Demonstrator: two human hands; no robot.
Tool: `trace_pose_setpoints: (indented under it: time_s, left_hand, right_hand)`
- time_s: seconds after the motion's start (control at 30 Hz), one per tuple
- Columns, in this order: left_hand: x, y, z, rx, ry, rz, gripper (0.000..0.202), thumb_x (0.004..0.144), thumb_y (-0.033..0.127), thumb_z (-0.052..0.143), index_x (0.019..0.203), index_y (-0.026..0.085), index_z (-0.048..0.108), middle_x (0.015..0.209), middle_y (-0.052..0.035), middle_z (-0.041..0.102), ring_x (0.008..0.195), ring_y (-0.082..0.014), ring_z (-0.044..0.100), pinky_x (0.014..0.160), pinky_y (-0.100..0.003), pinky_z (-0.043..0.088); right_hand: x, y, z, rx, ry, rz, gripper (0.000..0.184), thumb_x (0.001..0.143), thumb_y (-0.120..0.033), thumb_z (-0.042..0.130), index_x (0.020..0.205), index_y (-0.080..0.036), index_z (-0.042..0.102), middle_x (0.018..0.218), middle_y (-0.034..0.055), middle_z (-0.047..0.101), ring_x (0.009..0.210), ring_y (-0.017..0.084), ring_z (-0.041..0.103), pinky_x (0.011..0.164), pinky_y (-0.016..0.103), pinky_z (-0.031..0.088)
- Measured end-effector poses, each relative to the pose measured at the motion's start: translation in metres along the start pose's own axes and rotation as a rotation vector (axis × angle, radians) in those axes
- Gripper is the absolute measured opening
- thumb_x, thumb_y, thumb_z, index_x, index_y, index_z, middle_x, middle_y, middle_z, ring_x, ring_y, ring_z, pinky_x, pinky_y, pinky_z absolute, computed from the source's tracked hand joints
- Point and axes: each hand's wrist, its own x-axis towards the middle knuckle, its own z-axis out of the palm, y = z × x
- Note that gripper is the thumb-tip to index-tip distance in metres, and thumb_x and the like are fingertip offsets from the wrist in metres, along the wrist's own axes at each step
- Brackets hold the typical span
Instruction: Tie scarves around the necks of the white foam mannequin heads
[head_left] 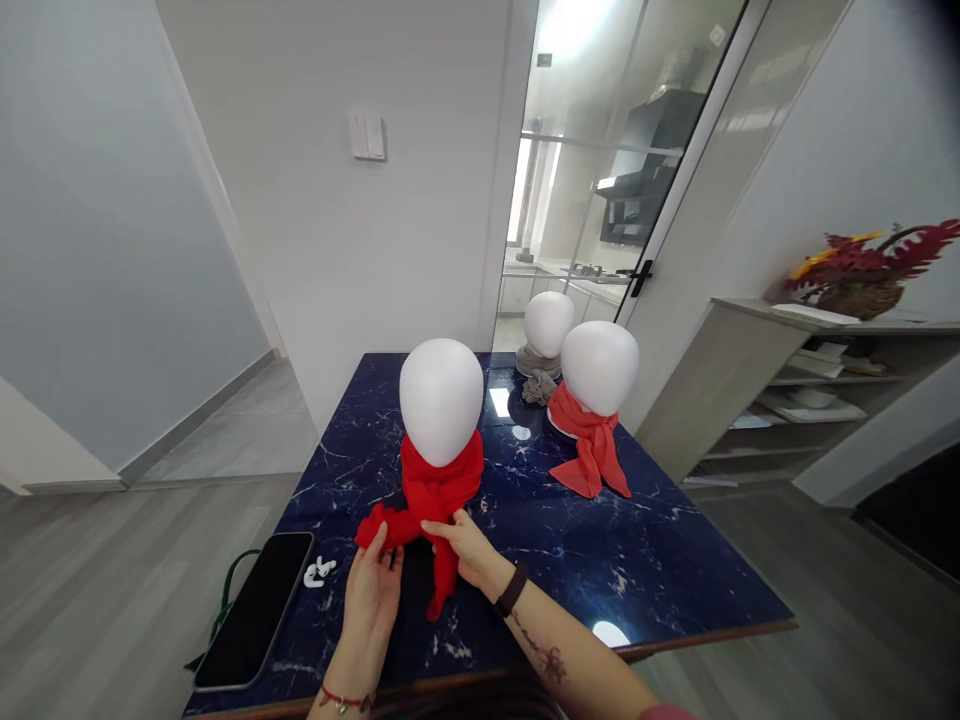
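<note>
A white mannequin head (442, 400) stands upright on the dark blue marbled table, with a bright red scarf (444, 490) wrapped around its neck. One tail of the scarf stretches to the left, and my left hand (375, 580) grips it near its end between thumb and fingers. Just below the head's chin, my right hand (463, 548) has its thumb and fingers closed on the scarf where the tails cross. The other tail hangs down between my hands onto the table. The fingertips of my right hand are partly hidden behind the cloth.
At the right, a second mannequin head (600, 365) wears a coral scarf (595, 450). Behind it, another head (548, 323) has a grey scarf (538, 378). A black-screened tablet (255, 610) and white earbuds (319, 571) lie at the table's left edge. A shelf unit (697, 400) stands right.
</note>
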Motion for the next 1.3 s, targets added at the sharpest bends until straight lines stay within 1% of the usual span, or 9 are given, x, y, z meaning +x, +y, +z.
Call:
trace_pose_setpoints:
  time_s: [0.13,0.33,0.5,0.6,0.77,0.93,1.03,1.13,1.3]
  left_hand:
    - [-0.004,0.003,-0.006,-0.087,0.024,0.101,0.022,0.087,0.007,0.048,0.08,0.025,0.06,0.076,0.0073,0.067,0.069,-0.0052,0.062,0.067,-0.019,0.048]
    - [0.001,0.015,-0.004,-0.156,-0.07,-0.183,0.017,0.086,0.012,0.045,0.09,0.018,0.06,0.08,-0.0038,0.071,0.079,-0.0166,0.068,0.076,-0.032,0.053]
    - [0.012,0.014,0.005,-0.08,-0.167,-0.229,0.029,0.082,0.006,0.042,0.105,0.014,0.058,0.086,-0.0089,0.072,0.084,-0.0185,0.068,0.08,-0.034,0.053]
    - [0.018,0.02,0.005,0.186,-0.147,-0.046,0.025,0.08,0.009,0.051,0.101,0.016,0.062,0.091,-0.0086,0.071,0.09,-0.0205,0.066,0.081,-0.033,0.051]
    - [0.015,0.039,0.005,0.882,-0.188,0.561,0.029,0.068,0.004,0.058,0.086,0.023,0.068,0.091,-0.0053,0.069,0.101,-0.0258,0.06,0.084,-0.028,0.044]
    - [0.003,0.039,0.031,1.036,-0.477,0.56,0.041,0.062,0.001,0.054,0.093,0.022,0.069,0.073,-0.0011,0.067,0.07,-0.0207,0.06,0.074,-0.027,0.044]
    - [0.002,0.03,0.05,1.031,-0.698,0.616,0.043,0.061,0.003,0.059,0.099,0.023,0.069,0.097,-0.0052,0.068,0.09,-0.0235,0.058,0.088,-0.031,0.041]
    - [0.01,0.02,0.06,1.162,-0.904,0.681,0.042,0.064,0.003,0.057,0.097,0.024,0.071,0.097,-0.008,0.067,0.097,-0.0258,0.054,0.1,-0.04,0.033]
    - [0.024,0.011,0.061,1.17,-0.968,0.703,0.056,0.069,0.001,0.049,0.119,0.024,0.06,0.113,-0.0102,0.061,0.108,-0.0243,0.052,0.104,-0.04,0.03]
  right_hand:
    - [0.006,-0.003,-0.003,0.082,0.044,-0.111,0.049,0.055,-0.019,0.079,0.099,-0.022,0.057,0.092,-0.0012,0.067,0.061,0.009,0.056,0.049,0.019,0.036]
    - [0.019,-0.007,-0.011,0.243,0.053,-0.057,0.043,0.052,-0.016,0.078,0.091,-0.021,0.061,0.084,-0.0015,0.067,0.055,0.007,0.051,0.045,0.018,0.03]
    - [0.023,-0.008,-0.016,0.354,0.062,0.003,0.039,0.048,-0.012,0.08,0.082,-0.019,0.062,0.075,-0.0014,0.067,0.05,0.007,0.047,0.043,0.018,0.027]
    - [0.022,-0.009,-0.017,0.363,0.09,0.001,0.039,0.046,-0.01,0.081,0.079,-0.019,0.062,0.073,-0.0015,0.066,0.049,0.007,0.047,0.043,0.018,0.026]
    - [0.019,-0.009,-0.014,0.266,0.07,-0.018,0.036,0.048,-0.014,0.08,0.079,-0.018,0.062,0.068,-0.003,0.064,0.047,0.006,0.044,0.044,0.019,0.027]
    - [0.017,-0.005,-0.01,0.144,0.018,-0.106,0.034,0.051,-0.018,0.078,0.081,-0.018,0.062,0.072,-0.0014,0.066,0.055,0.01,0.053,0.052,0.021,0.036]
    - [0.016,-0.004,-0.009,0.115,0.029,-0.135,0.034,0.053,-0.021,0.077,0.083,-0.02,0.061,0.069,-0.0021,0.065,0.054,0.011,0.052,0.054,0.023,0.038]
    - [0.015,-0.004,-0.008,0.117,0.012,-0.157,0.034,0.052,-0.026,0.078,0.081,-0.021,0.06,0.067,-0.002,0.064,0.056,0.012,0.054,0.054,0.024,0.038]
    - [0.015,-0.004,-0.008,0.146,0.007,-0.14,0.036,0.052,-0.029,0.08,0.08,-0.021,0.059,0.065,-0.002,0.062,0.062,0.014,0.056,0.058,0.025,0.041]
